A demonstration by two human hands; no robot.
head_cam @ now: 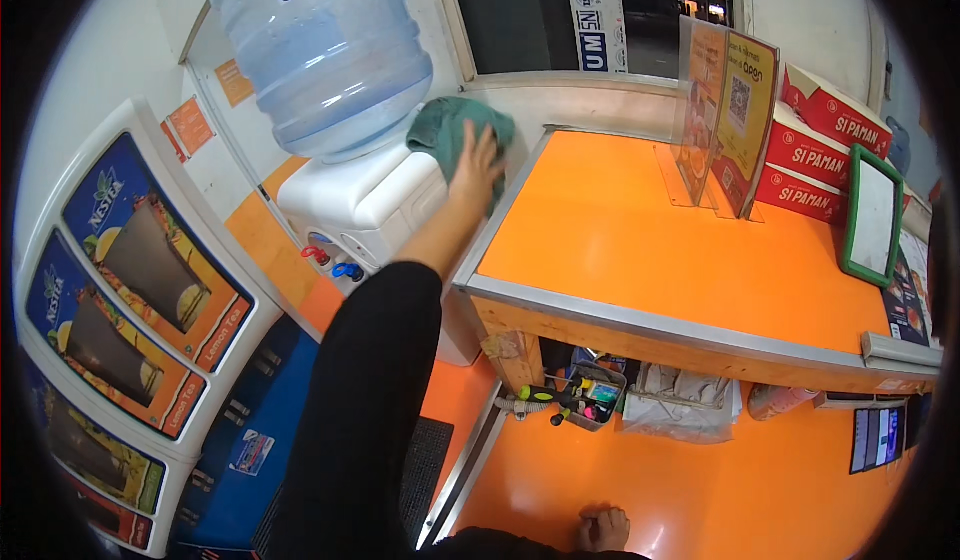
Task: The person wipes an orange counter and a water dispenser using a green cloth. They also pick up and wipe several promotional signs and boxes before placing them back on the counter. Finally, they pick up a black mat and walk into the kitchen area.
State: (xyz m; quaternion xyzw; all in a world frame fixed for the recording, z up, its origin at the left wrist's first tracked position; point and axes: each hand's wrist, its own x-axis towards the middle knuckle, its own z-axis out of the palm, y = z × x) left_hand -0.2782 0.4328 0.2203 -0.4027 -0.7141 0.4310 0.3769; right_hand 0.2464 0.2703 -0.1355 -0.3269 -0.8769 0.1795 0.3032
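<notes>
My left hand (478, 164), at the end of a black sleeve, is on a green cloth (444, 126) with its fingers spread over it. The cloth is bunched beside the white water dispenser (405, 185), against the wall by the left end of the orange counter (585, 207). A large blue water bottle (337, 57) stands upside down on the dispenser, which has a red tap (315, 255) and a blue tap (348, 271). My right hand (604, 530) rests with curled fingers on the lower orange surface (675, 485); nothing shows in it.
Left is a drink dispenser (142, 282) with Nestea panels. On the counter stand acrylic sign holders (739, 125), red boxes (806, 155) and a green-framed board (872, 215). Below are a container of tools (600, 410), a plastic-wrapped stack (675, 414), a pink bottle (776, 401) and a lit screen (877, 440).
</notes>
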